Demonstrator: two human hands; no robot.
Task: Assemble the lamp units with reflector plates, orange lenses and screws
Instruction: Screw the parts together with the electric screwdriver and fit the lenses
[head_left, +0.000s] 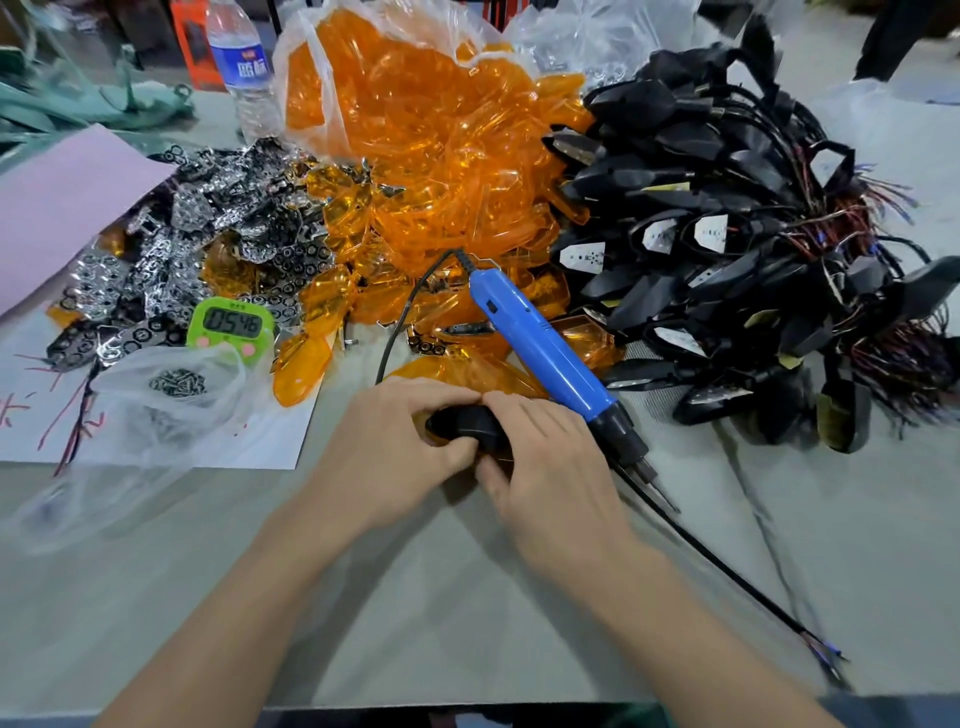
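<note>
The left hand (395, 447) and right hand (545, 467) both grip one black lamp housing (467, 423), lying crosswise just left of the blue electric screwdriver (545, 348), which the right hand is nearer.

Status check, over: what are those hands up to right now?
Both busy: left hand and right hand grip one black lamp unit. Blue electric screwdriver lies unused beside right hand. Nothing in the way.
</note>
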